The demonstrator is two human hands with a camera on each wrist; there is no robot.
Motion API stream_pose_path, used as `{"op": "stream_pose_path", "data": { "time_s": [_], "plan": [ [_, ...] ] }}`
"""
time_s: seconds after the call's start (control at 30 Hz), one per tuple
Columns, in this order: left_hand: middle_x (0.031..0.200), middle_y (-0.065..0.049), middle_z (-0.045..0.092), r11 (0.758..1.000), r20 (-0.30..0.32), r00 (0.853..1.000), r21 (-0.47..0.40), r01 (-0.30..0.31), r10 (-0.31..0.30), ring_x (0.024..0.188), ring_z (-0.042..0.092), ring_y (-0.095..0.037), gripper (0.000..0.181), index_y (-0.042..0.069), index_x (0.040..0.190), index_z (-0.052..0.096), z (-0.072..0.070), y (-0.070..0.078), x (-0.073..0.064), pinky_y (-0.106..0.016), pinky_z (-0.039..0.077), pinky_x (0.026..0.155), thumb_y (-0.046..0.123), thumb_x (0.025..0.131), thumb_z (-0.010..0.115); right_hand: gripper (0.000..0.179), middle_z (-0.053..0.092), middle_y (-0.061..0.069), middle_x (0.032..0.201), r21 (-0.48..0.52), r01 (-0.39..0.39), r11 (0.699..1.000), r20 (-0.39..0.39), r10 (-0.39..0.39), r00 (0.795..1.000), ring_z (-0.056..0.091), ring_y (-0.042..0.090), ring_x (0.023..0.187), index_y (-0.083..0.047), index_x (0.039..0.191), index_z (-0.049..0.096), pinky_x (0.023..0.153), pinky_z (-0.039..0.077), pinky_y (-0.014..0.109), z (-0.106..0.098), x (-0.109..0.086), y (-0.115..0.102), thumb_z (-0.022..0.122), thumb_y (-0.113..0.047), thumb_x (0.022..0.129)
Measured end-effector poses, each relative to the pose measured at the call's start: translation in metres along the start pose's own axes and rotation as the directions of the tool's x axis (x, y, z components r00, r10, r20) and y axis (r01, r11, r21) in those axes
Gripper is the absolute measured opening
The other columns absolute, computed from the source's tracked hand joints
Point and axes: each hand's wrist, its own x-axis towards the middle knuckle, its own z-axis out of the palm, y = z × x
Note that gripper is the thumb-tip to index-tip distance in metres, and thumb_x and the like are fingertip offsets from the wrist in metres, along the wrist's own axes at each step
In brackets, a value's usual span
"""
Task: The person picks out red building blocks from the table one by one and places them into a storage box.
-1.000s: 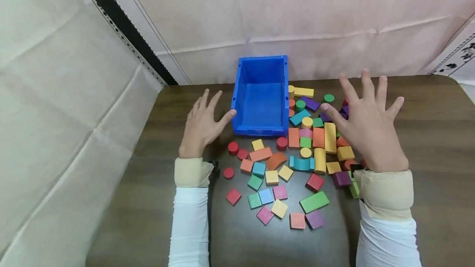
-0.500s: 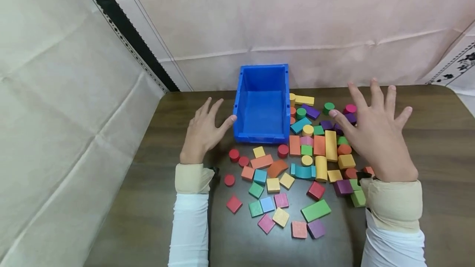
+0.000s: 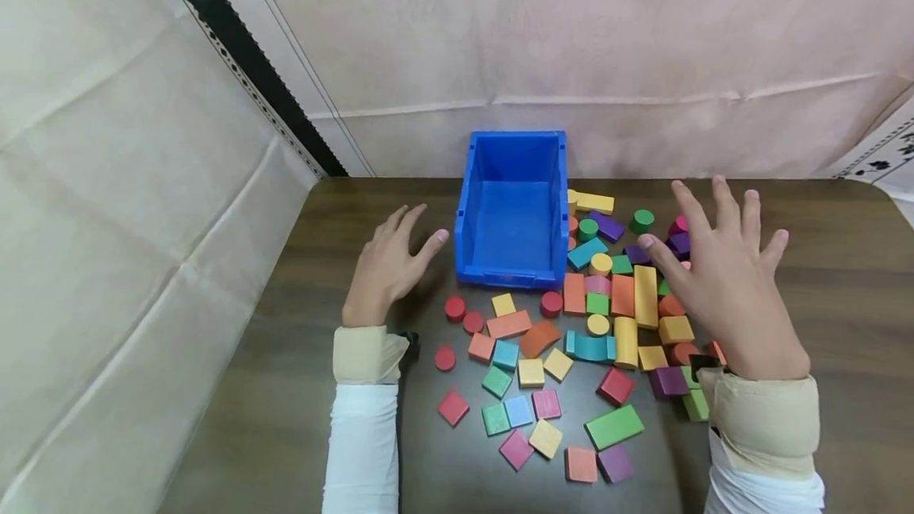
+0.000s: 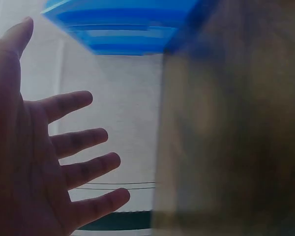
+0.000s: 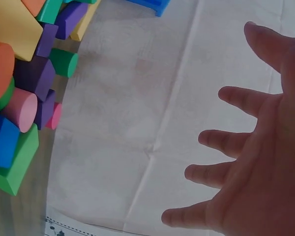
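- Blue bin [image 3: 511, 216]: standing at the far side of the desk [image 3: 264, 403], open top up, inner floor and walls in full view from the head camera. Near wall faces the person.
- Blocks [image 3: 597, 325]: all the visible ones are on the desk, outside the bin, spread along its right side and across the area in front of it. Mixed colours: cubes, bars, discs, arches.
- Right beside the bin's right wall: a yellow cylinder and orange discs, partly hidden by that wall. Red disc [image 3: 551, 304] just off the near right corner.
- Denser group to the right, incl. tall yellow bar [image 3: 646, 297] and teal arch [image 3: 589, 347]. Nearer the person they're looser: long green bar [image 3: 614, 427], salmon cube [image 3: 581, 465], purple cube [image 3: 616, 464].
- Left hand [image 3: 389, 268]: fingers extended, holding nothing, left of the bin, thumb pointing at its wall with a gap. Can't tell if it touches the desk.
- Right hand [image 3: 731, 292]: fingers spread wide, holding nothing, over the right edge of the blocks and covering some from the head camera. Right wrist view shows fingertips clear of them.
- Both arms: white sleeve [image 3: 360, 450], beige cuff [image 3: 367, 355].
- Pale cloth [image 3: 607, 54] behind the desk.
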Motion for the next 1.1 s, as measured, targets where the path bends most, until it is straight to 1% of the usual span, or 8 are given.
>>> {"op": "stream_pose_path", "data": {
  "time_s": [0.13,0.23,0.4,0.63,0.8,0.9,1.0,1.1],
  "plan": [
    [0.174,-0.012,0.025,0.998,0.01,1.0,-0.054,0.011,-0.011,0.155,0.031,-0.044,0.09,0.029,0.167,0.031,0.011,-0.001,0.004,-0.074,0.031,0.116,0.084,0.096,0.033,0.082,0.0,0.033,0.171,-0.005,0.004,1.0,0.023,-0.004,1.0,-0.011,0.059,0.155,-0.012,0.169,0.017,0.11,-0.01,0.086,0.008,0.003,-0.002,0.057,-0.048,0.107],
    [0.173,-0.009,0.027,0.988,-0.001,1.0,-0.153,-0.009,0.008,0.156,0.03,-0.04,0.086,0.031,0.167,0.03,0.015,0.001,0.006,-0.073,0.031,0.117,0.082,0.098,0.035,0.082,0.004,0.035,0.17,-0.015,0.017,1.0,0.038,-0.016,0.999,-0.007,0.061,0.154,-0.01,0.169,0.019,0.112,-0.005,0.086,0.011,0.003,-0.007,0.059,-0.045,0.106],
    [0.172,-0.007,0.03,0.935,-0.033,0.997,-0.346,-0.08,0.073,0.156,0.033,-0.035,0.082,0.03,0.167,0.028,0.029,0.001,0.008,-0.068,0.03,0.121,0.078,0.101,0.032,0.08,0.014,0.038,0.166,-0.036,0.048,0.998,0.072,-0.045,0.996,0.004,0.064,0.153,-0.008,0.167,0.023,0.114,0.004,0.086,0.017,0.001,-0.015,0.063,-0.039,0.105],
    [0.168,-0.011,0.037,0.835,-0.106,0.984,-0.522,-0.176,0.142,0.154,0.037,-0.032,0.082,0.021,0.166,0.03,0.047,-0.001,0.013,-0.057,0.033,0.123,0.074,0.103,0.034,0.082,0.023,0.039,0.163,-0.054,0.081,0.995,0.104,-0.075,0.992,0.022,0.063,0.147,-0.008,0.167,0.023,0.11,0.018,0.086,0.022,0.004,-0.027,0.066,-0.036,0.104],
    [0.166,-0.01,0.04,0.769,-0.103,0.987,-0.618,-0.163,0.126,0.153,0.038,-0.03,0.076,0.021,0.165,0.032,0.056,-0.004,0.014,-0.052,0.035,0.124,0.069,0.106,0.038,0.082,0.026,0.037,0.162,-0.053,0.09,0.995,0.161,-0.081,0.984,0.028,0.061,0.145,-0.008,0.167,0.024,0.109,0.026,0.084,0.027,0.006,-0.035,0.067,-0.039,0.104],
    [0.167,-0.01,0.038,0.727,-0.098,0.988,-0.67,-0.152,0.117,0.155,0.035,-0.029,0.074,0.019,0.165,0.032,0.06,-0.005,0.015,-0.051,0.032,0.125,0.066,0.107,0.039,0.079,0.026,0.037,0.163,-0.052,0.085,0.995,0.192,-0.074,0.979,0.027,0.061,0.146,-0.007,0.165,0.028,0.11,0.026,0.084,0.027,0.005,-0.036,0.065,-0.041,0.104],
    [0.167,-0.011,0.037,0.666,-0.104,0.988,-0.73,-0.157,0.118,0.155,0.035,-0.028,0.065,0.017,0.165,0.031,0.065,-0.003,0.018,-0.049,0.032,0.126,0.054,0.112,0.039,0.076,0.026,0.038,0.162,-0.065,0.091,0.994,0.208,-0.076,0.975,0.027,0.061,0.146,-0.002,0.162,0.034,0.109,0.027,0.084,0.025,0.004,-0.035,0.064,-0.042,0.105],
    [0.167,-0.01,0.036,0.588,-0.108,0.986,-0.793,-0.162,0.127,0.154,0.036,-0.025,0.057,0.016,0.165,0.03,0.069,0.001,0.022,-0.046,0.033,0.125,0.042,0.115,0.038,0.076,0.023,0.037,0.164,-0.07,0.076,0.995,0.231,-0.058,0.971,0.026,0.061,0.146,-0.001,0.161,0.034,0.107,0.031,0.083,0.024,0.005,-0.036,0.063,-0.043,0.105]
  ]
}}
